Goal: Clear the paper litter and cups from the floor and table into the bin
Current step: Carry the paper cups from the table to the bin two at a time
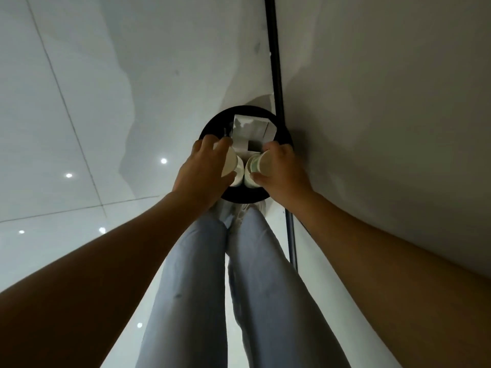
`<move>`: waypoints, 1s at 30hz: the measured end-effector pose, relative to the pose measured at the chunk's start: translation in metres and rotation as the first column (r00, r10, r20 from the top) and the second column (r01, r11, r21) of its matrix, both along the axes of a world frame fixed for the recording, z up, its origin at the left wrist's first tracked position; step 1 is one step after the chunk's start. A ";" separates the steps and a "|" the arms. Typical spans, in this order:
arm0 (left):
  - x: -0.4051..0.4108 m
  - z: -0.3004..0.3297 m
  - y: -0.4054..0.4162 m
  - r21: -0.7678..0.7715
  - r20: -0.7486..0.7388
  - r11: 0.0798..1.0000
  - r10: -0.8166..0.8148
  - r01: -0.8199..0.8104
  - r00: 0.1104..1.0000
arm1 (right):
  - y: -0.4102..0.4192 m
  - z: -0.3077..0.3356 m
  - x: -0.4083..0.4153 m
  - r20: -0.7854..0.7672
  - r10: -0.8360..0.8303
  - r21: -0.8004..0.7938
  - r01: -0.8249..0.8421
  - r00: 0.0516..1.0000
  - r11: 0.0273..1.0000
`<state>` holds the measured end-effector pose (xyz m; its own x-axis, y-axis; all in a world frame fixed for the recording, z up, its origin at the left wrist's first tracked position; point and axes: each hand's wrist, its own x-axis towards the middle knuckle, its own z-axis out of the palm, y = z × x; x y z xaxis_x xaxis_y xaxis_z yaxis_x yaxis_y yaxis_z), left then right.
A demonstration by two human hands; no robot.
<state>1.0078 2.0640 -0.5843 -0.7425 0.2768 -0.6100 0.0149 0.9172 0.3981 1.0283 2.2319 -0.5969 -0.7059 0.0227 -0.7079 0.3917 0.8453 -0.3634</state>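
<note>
my left hand [204, 168] grips one paper cup [230, 161] and my right hand [281, 171] grips another cup [261, 163], both held side by side over the round black bin [285, 139] at my feet. white paper [249, 128] lies inside the bin.

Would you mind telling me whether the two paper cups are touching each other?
Cannot tell: in the head view the left cup and right cup sit close, their meeting edge shadowed.

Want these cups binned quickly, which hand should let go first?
Probably either: left hand and right hand each grip a cup directly above the black bin.
</note>
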 end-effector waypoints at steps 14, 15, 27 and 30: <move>0.005 -0.085 0.014 -0.052 0.233 0.963 -0.247 0.265 0.941 | -0.009 -0.057 0.000 0.239 0.384 0.085 -0.414 0.892 0.907; 0.007 -0.077 0.009 -0.045 0.206 0.966 -0.239 0.254 0.949 | -0.010 -0.050 0.001 0.226 0.365 0.087 -0.392 0.903 0.916; 0.061 0.184 -0.102 -0.099 0.071 0.985 0.147 -0.140 0.987 | -0.065 0.196 0.000 -0.080 0.342 0.056 -0.339 0.936 0.939; 0.082 0.257 -0.120 -0.087 0.020 0.951 0.299 -0.296 0.954 | -0.100 0.271 -0.004 -0.117 0.481 0.069 -0.476 0.869 0.877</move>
<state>1.0894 1.9443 -0.3273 -0.7632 -0.0057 -0.6461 -0.2751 0.9076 0.3170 1.0242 2.1320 -0.3263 -0.7202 -0.3167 -0.6172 -0.1116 0.9310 -0.3475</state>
